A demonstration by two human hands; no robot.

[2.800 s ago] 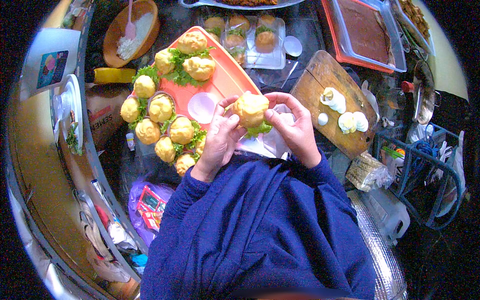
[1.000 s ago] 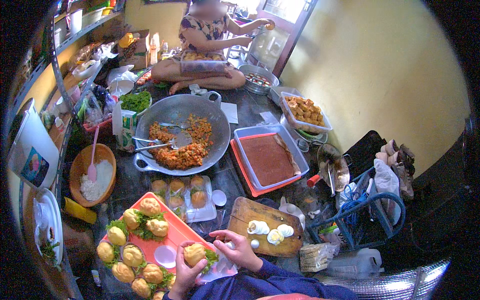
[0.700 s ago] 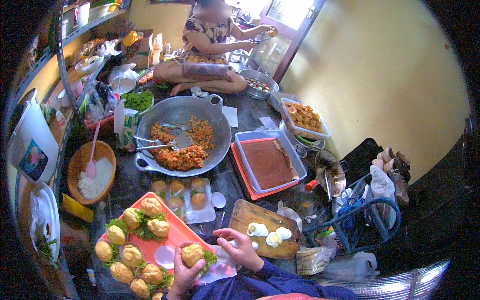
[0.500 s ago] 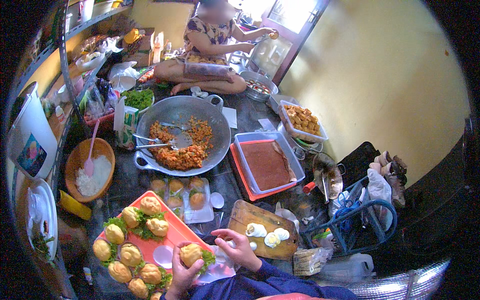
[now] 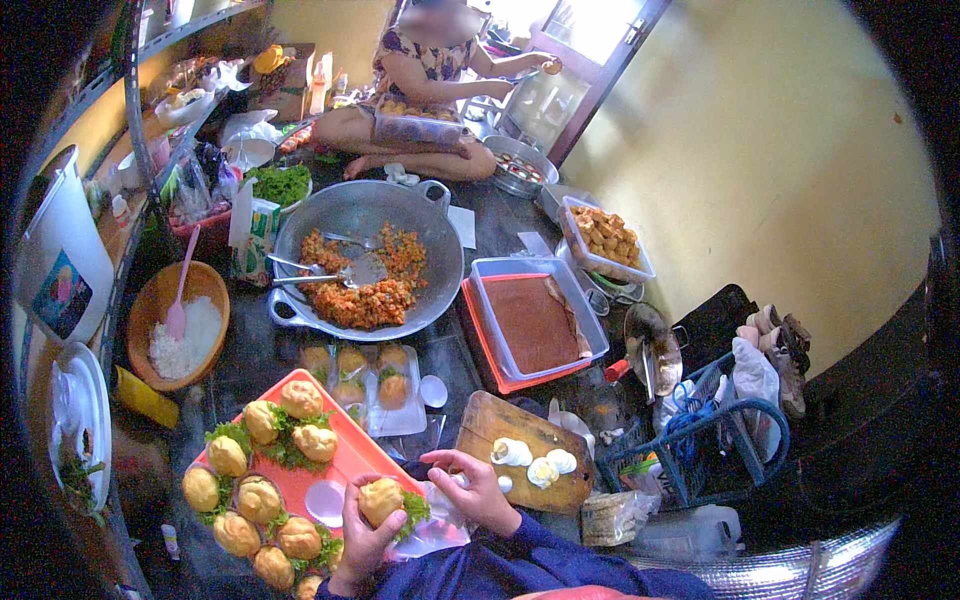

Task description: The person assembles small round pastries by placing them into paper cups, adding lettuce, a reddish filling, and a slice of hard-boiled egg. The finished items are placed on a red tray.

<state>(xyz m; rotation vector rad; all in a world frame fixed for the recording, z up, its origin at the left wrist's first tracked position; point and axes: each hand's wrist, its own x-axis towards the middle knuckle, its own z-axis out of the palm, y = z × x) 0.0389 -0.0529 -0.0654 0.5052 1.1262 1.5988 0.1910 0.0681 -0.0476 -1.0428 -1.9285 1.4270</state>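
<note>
My left hand (image 5: 362,533) is closed around a golden choux puff (image 5: 381,500) with green lettuce poking out of its right side. Just right of it is my right hand (image 5: 480,492), its fingers curled and thumb drawn in. Something small and pale shows by those fingers, too unclear to name. Under my hands lies a red-orange tray (image 5: 345,430) with several lettuce-filled puffs (image 5: 258,500) along its left part and a round white paper cup (image 5: 325,502) near its middle. On the wooden cutting board (image 5: 480,425) to the right sit peeled boiled egg pieces (image 5: 543,472).
Beyond the tray are a clear pack of puffs (image 5: 400,418), a large wok (image 5: 440,270) of orange filling with utensils, and a plastic box (image 5: 590,345) with a brown sheet. A rice bowl (image 5: 140,325) stands left. Another person (image 5: 430,70) sits at the back, box on lap.
My hands keep nearly the same place, with the puff still in the left one. The view has shifted slightly. The other person's hands have barely moved.
</note>
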